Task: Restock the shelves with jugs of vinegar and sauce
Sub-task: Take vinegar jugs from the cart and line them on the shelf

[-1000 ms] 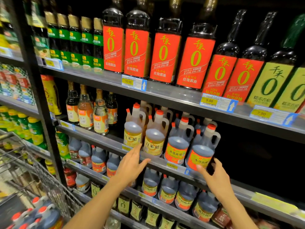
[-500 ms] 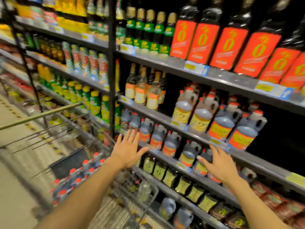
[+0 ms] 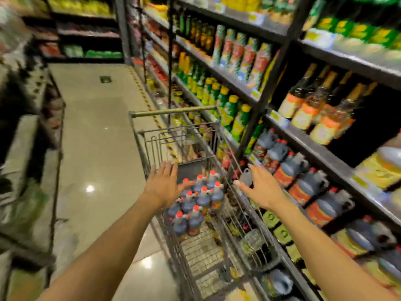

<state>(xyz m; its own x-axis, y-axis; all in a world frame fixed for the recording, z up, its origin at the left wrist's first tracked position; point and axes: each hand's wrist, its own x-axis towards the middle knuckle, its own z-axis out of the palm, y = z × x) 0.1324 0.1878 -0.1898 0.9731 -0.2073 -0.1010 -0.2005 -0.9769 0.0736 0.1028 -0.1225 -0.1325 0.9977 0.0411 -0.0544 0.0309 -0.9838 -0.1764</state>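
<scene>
Shop shelving [image 3: 308, 146] is running along the right of the aisle, with the pale floor [image 3: 97, 127] stretching away on the left. Parked close against the shelving, a wire trolley [image 3: 173, 111] is carrying a cluster of red-capped jugs [image 3: 195, 200] in its near half, evidently placed there to keep stock within arm's reach. Matching jugs on the shelf [image 3: 303, 183] are already standing in a row at right. Both hands are reaching out over the trolley. The left hand [image 3: 161, 185] is hovering just above the jugs, fingers straight and spread, its grip holding nothing. The right hand [image 3: 258, 187] is likewise spread and empty, over the trolley's right rim. Judgement: a pickup is being prepared, not yet made. Blur is limiting label detail.
</scene>
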